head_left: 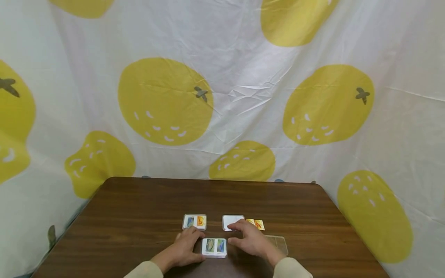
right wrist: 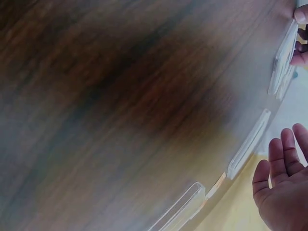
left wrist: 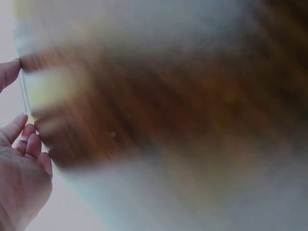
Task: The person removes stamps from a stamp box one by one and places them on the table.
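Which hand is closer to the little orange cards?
The right hand. It is just in front of the orange cards, partly hiding them in the head view; the left hand is farther away, to the left, at the near picture case.

Brown wood-grain table [head_left: 139, 208], white cloth [head_left: 240, 100], yellow fruit prints [head_left: 165, 104]

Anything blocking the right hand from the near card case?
Nothing visible: only tabletop shows in the gap between the right hand and the near card case. The left hand is at the case's left.
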{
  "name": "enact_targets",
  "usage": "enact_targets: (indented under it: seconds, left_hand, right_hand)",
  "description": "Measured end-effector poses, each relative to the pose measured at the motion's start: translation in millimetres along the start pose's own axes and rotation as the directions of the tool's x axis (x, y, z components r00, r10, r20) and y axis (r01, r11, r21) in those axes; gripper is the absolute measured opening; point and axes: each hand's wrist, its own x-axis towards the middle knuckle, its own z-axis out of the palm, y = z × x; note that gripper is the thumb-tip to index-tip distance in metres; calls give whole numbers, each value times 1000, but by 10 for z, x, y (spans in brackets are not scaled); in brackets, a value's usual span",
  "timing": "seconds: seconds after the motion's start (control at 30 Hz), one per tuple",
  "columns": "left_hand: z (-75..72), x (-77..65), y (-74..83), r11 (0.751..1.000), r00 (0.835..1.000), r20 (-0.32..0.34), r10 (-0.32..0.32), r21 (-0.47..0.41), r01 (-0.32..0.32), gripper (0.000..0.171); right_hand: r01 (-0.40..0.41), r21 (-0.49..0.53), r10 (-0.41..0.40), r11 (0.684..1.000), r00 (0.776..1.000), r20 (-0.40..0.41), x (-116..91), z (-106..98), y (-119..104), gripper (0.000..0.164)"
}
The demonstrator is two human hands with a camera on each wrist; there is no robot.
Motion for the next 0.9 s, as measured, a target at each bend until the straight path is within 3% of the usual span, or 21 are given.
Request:
enact_targets:
  seconds: [0.23,0.57,0.8,0.9]
  left_hand:
    - [13,21,-3,1000,1000,-7,13,3,-13,58]
    - [18,33,-24,1000,1000,-14,19,-19,-19,55]
    - [-3,24,-16,999,1000,-5,10,-48,-10,54]
    - [-9,23,-10,999,1000,-2,9,-53,-9,53]
  right_hand:
    - [-19,-27,19,999,1000,-2,29,30,11,37]
    - [-91,23,91,996,995,-26,54,92,-44,35]
    - [-271,77,275,960,960,-52,69,118,-92,31]
    - [-309,101,315,946,948,-51,72,124,-100,30]
